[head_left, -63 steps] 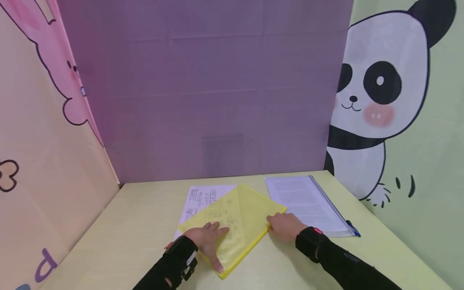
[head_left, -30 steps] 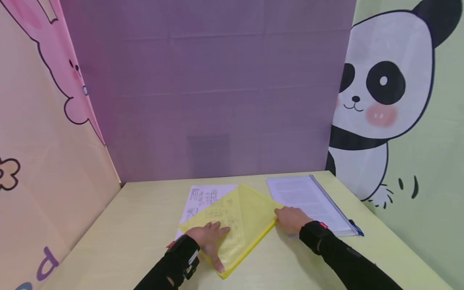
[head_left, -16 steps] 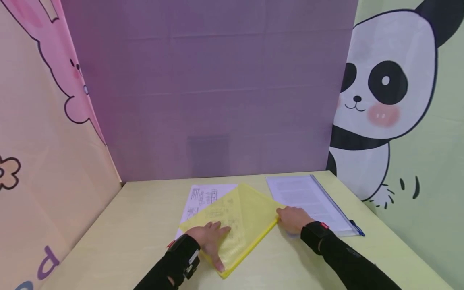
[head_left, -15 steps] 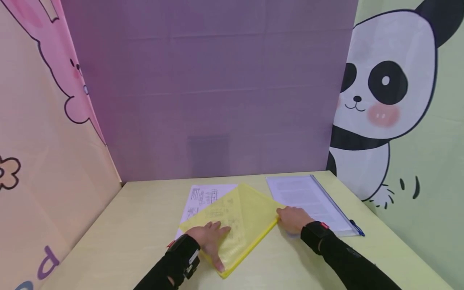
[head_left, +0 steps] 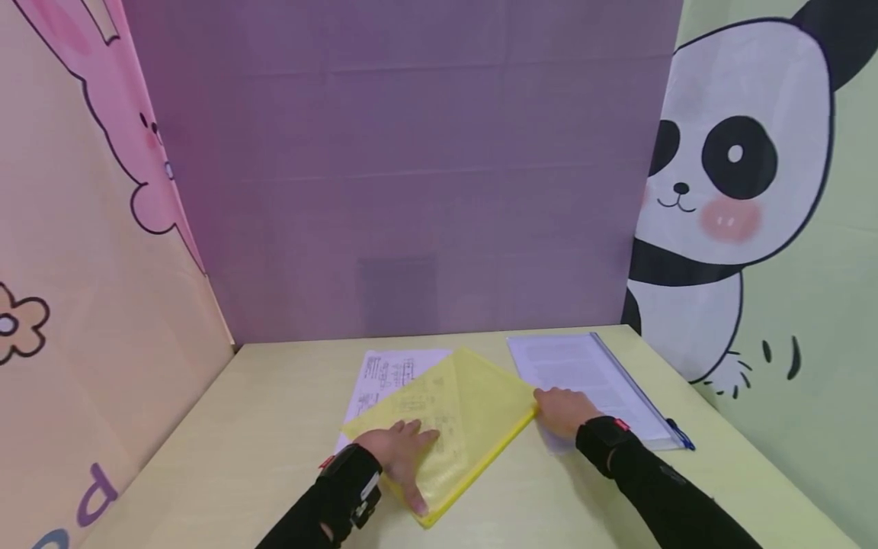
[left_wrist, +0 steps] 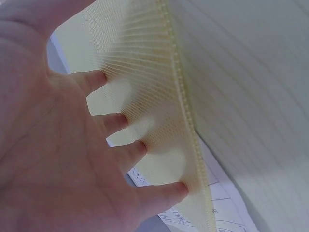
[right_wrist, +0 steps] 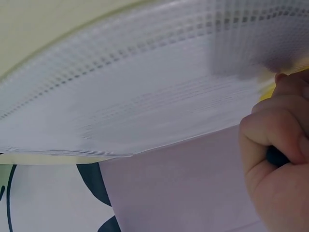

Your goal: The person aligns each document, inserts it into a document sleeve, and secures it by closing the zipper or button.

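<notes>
A translucent yellow mesh document bag (head_left: 473, 412) lies turned cornerwise on the table, partly over a printed sheet (head_left: 384, 374). My left hand (head_left: 398, 454) rests on its near left part with spread fingers; in the left wrist view the fingertips (left_wrist: 178, 189) press into the mesh. My right hand (head_left: 565, 412) pinches the bag's edge at its right corner, fingers curled in the right wrist view. Whether a zip pull sits between those fingers is hidden.
A clear mesh document bag (head_left: 569, 362) with printed paper inside lies at the back right, a dark blue tag (head_left: 679, 433) at its near corner. Right fingers are close to its left edge. A purple backdrop (head_left: 425, 191) stands behind the table (head_left: 274, 427).
My right hand has slid away and to the right along the yellow bag's edge, up to its right corner. My left hand has stayed in place on the bag.
</notes>
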### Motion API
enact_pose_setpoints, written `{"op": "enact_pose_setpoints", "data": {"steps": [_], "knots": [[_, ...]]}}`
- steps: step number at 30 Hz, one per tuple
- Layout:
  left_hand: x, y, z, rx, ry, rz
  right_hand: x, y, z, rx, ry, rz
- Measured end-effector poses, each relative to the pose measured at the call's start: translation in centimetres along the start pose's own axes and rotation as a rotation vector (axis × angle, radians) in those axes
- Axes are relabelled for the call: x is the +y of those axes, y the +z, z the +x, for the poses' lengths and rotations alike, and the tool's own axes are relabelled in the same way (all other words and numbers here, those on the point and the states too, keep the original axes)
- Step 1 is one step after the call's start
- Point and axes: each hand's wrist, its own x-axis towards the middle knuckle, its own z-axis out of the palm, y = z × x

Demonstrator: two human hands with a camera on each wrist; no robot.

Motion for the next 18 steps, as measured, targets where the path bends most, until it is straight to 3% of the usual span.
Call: {"op": "enact_pose_setpoints", "data": {"steps": [18], "knots": [[-0.21, 0.02, -0.19, 0.009, 0.007, 0.005, 0.26, -0.6, -0.37, -0.036, 0.041, 0.045]]}}
